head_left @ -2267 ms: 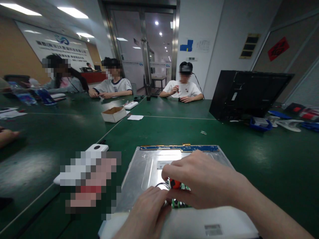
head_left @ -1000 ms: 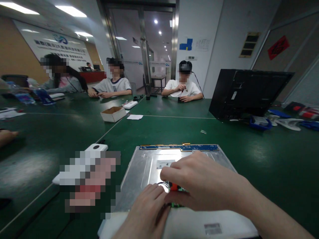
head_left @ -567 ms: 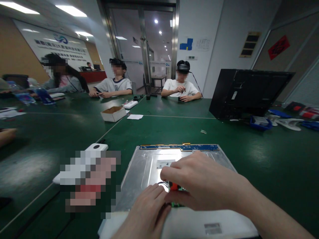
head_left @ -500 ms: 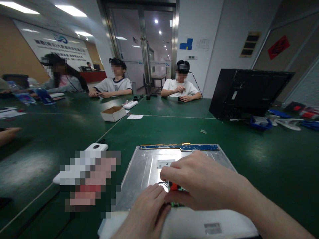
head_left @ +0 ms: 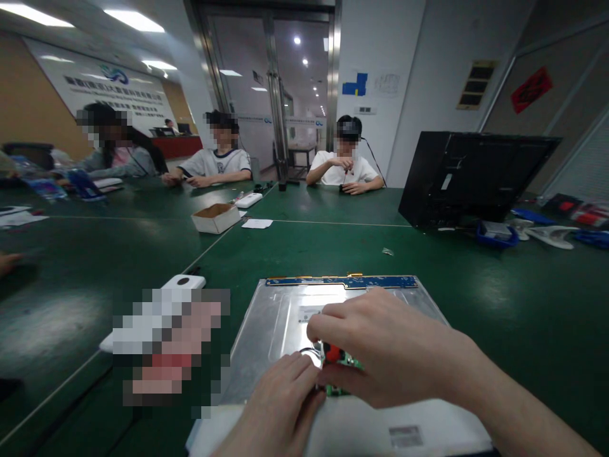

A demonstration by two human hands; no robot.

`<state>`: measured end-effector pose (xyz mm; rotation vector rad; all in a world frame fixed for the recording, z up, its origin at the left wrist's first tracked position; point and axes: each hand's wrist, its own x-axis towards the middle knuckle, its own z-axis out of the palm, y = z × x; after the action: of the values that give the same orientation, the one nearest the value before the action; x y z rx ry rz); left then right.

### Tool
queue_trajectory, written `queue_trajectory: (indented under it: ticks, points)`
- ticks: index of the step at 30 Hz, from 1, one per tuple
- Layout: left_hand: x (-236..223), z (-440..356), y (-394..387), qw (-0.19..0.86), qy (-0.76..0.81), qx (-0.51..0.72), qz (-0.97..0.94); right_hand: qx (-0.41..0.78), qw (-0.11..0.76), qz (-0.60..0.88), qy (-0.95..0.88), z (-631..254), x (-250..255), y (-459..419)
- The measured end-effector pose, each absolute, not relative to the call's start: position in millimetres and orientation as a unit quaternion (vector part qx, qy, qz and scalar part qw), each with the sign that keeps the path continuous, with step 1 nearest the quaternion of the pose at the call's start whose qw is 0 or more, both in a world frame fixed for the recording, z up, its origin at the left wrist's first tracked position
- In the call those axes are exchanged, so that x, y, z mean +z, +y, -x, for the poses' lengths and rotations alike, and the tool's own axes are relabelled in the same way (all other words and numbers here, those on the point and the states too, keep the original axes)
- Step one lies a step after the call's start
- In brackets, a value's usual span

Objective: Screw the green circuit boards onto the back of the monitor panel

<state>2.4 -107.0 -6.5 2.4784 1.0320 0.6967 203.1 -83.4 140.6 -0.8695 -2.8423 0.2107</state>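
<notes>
**Right hand gripping orange-and-black handle over green board; left hand set alongside**

The metal panel (head_left: 254, 333) lies flat on the tabletop (head_left: 323, 251), directly in front of the person. Its blue circuit strip (head_left: 380, 281) runs along the far edge; a white band (head_left: 352, 422) spans the near side. This placement probably keeps the green board (head_left: 337, 391), in the near part of the panel, within easy reach of both hands.

Right hand (head_left: 378, 349): clamped on the orange-and-black handle (head_left: 333, 353), thumb and fingers curled round it. Only a short stub shows; the working end is hidden. The grip comes in from above, wrist arched, which I take to give downward control over a small spot.

Left hand (head_left: 285, 387): fingers lie close together, their tips just beside the handle, low over the board. Whether they pinch anything I cannot make out. Judgement: they are there to steady the board or guide the handle's lower end. Dark wires (head_left: 309, 350) show just beyond those fingertips.

Surroundings: a white device (head_left: 190, 281), partly masked, rests left of the panel, apart from it. A white box (head_left: 216, 219) and black monitor (head_left: 476, 178) stand farther off, presumably to leave elbow room.
</notes>
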Motion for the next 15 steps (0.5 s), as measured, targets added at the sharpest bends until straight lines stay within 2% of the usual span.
queue_trajectory:
  ticks: [15]
  points:
    - [-8.4,-1.8,-106.5,0.176,0.365,0.254,-0.878,0.055,0.084,0.298,-0.949,-200.9,139.5,-82.8]
